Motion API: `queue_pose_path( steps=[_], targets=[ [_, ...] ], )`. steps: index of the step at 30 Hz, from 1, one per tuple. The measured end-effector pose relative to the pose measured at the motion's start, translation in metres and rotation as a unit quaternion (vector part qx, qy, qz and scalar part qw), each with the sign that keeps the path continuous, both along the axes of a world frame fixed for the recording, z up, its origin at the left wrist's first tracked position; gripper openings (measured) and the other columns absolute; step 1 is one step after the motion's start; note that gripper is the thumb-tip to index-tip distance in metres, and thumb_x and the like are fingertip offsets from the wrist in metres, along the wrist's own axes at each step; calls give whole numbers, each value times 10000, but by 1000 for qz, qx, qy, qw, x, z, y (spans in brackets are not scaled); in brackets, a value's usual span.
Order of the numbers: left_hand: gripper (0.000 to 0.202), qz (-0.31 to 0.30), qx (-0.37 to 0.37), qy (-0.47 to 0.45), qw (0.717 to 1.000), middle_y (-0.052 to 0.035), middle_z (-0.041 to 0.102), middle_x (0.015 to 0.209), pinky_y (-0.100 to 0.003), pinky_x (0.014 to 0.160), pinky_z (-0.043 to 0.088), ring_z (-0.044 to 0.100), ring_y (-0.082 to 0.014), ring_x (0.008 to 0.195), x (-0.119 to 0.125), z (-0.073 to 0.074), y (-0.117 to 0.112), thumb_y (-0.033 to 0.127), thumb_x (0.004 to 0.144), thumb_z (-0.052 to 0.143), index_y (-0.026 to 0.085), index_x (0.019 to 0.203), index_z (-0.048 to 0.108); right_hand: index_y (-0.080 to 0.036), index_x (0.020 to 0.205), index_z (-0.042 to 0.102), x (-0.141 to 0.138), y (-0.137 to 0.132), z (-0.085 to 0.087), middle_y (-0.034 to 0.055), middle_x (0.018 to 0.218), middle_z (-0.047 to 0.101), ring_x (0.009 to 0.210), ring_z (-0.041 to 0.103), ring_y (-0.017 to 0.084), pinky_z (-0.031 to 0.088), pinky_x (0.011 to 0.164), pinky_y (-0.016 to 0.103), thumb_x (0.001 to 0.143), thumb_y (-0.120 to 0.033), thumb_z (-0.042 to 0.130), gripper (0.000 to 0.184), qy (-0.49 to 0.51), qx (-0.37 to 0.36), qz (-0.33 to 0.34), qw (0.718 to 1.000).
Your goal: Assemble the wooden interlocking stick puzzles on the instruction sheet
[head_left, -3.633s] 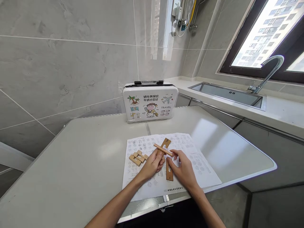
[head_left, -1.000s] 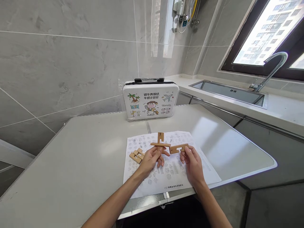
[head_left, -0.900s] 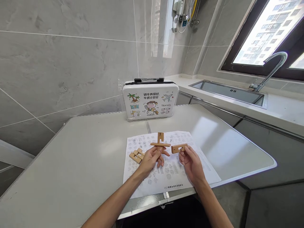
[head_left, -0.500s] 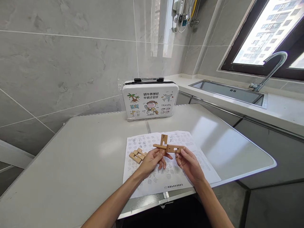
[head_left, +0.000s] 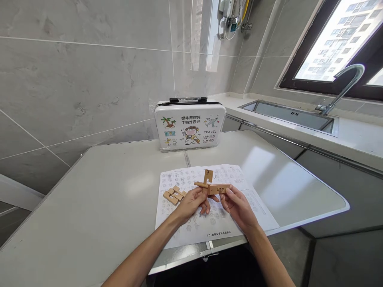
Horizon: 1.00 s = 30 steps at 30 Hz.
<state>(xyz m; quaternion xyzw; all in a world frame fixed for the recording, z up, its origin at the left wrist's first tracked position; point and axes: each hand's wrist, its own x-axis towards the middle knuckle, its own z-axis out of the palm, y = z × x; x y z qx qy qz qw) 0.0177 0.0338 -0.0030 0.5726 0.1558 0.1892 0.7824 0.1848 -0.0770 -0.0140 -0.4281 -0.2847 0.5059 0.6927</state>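
My left hand (head_left: 191, 204) pinches two crossed wooden puzzle pieces (head_left: 206, 180), one upright and one lying across it. My right hand (head_left: 237, 206) grips a third flat wooden piece (head_left: 220, 188) with a slot in it and presses its end against the crossed pair. Both hands hover just above a printed instruction sheet (head_left: 254, 209) on the white table (head_left: 98, 207). A small cluster of assembled wooden blocks (head_left: 174, 195) lies on the sheet, left of my left hand.
A white tin case (head_left: 189, 126) with cartoon prints stands at the table's back, against the tiled wall. Right of the table runs a counter with a steel sink (head_left: 289, 115) and a curved tap (head_left: 344, 85) under a window.
My right hand picked the third piece up from the sheet and brought it leftward to meet the crossed pair. The left hand stayed put, tilting its pieces slightly.
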Motion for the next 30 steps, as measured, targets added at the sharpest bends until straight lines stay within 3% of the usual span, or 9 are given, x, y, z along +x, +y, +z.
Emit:
queue_pose_path(
  steps=[9,13,18,23,30],
  targets=[
    [562,-33,-41,-4,999,-104,735,874,-234,496,386,580,-109,542,-1,1,-3,633,895,715,123,1130,714,-205,906,641,-2,1,0,13,750,620,563,484,128,365,470,252,896,-541,744,352,-23,2,32,999],
    [508,-85,-27,12,996,-65,679,734,-234,485,378,565,-119,539,-3,8,-5,631,925,676,136,1024,741,-216,896,631,-4,0,0,-12,652,575,575,524,155,400,520,278,926,-544,714,339,-42,2,46,998],
    [471,-149,-40,27,988,-69,654,759,-221,381,289,513,-103,474,-4,14,-11,628,925,671,171,1019,737,-228,871,599,-4,0,-1,-35,648,566,536,482,136,413,549,285,941,-544,700,340,-41,-10,65,997],
    [473,-165,-16,34,986,-11,579,651,-227,404,323,456,-81,424,-4,10,-13,642,968,599,176,936,675,-207,856,605,-5,1,-3,-34,641,559,532,429,104,363,505,236,957,-475,713,306,-13,-5,82,997],
    [498,-182,10,35,983,2,574,668,-215,425,367,479,-76,441,-5,2,-11,627,999,558,139,924,623,-196,858,597,-3,3,-11,-46,636,536,461,396,59,349,396,167,940,-496,737,340,11,-28,104,994]
  ],
)
